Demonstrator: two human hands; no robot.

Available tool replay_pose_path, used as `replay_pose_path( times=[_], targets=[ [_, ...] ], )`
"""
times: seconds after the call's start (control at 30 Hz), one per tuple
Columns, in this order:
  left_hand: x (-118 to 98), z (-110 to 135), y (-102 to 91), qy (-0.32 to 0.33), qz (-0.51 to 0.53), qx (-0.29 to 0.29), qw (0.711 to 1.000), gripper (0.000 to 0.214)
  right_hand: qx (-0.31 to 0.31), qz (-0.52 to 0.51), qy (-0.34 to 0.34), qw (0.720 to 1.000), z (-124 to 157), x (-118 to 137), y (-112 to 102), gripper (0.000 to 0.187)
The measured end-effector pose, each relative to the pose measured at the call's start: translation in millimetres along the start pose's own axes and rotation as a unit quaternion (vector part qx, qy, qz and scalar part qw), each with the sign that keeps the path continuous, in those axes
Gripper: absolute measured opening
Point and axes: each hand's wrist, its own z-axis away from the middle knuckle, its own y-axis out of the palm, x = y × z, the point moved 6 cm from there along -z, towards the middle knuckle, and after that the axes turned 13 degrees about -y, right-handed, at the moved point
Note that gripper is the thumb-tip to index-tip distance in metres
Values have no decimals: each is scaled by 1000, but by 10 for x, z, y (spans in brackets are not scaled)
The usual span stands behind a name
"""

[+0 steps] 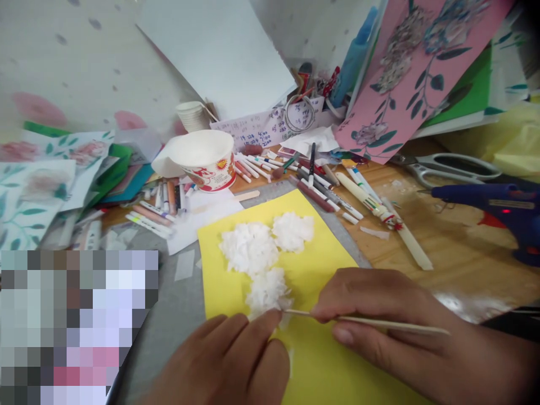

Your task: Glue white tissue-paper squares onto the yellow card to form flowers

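Note:
A yellow sheet of paper (333,253) lies tilted before me with ruffled white paper flowers on it. The largest flower (248,246) is at upper left, a smaller flower (293,230) at its right, and another flower (269,289) below. My right hand (383,320) is closed around a thin wooden stick (392,324), whose tip points left to the lower flower's edge. My left hand (228,357) rests with curled fingers at that flower's lower edge, its index fingertip by the stick's tip. Whatever lies under the left fingers is mostly hidden; a bit of white shows beside them.
A blue glue gun (476,197) with a red light and scissors (453,169) lie at right. Markers (312,185) and a paper bowl (208,160) sit behind the sheet. A pink flower card (413,84) leans at back right; painted sheets (37,191) are at left. A blurred patch covers lower left.

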Motion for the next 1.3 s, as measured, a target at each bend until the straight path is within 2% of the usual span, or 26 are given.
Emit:
replay_pose_path(
  times=[0.23, 0.43, 0.57, 0.83, 1.0, 1.13, 1.3],
  targets=[
    [-10, -39, -91, -17, 4, -34, 999, 22, -22, 11, 12, 1000, 27, 26, -65, 13],
    [34, -46, -46, -23, 10, 22, 999, 19, -27, 55, -6, 998, -29, 87, -113, 15],
    [59, -45, -62, -42, 16, 19, 999, 18, -34, 87, -34, 995, -35, 103, -87, 17],
    [66, -52, -43, -50, 19, 47, 997, 21, -31, 96, -31, 994, -56, 86, -99, 17],
    [80, -123, -103, -71, 39, 26, 996, 21, -20, 76, -33, 996, -71, 121, -121, 16],
    [150, -233, -117, -111, 75, 29, 991, 22, -18, 80, -35, 996, -70, 111, -77, 17],
    [302, -306, -12, -211, 129, 67, 967, 25, -24, 73, -14, 997, -91, 73, -70, 16]
  ],
)
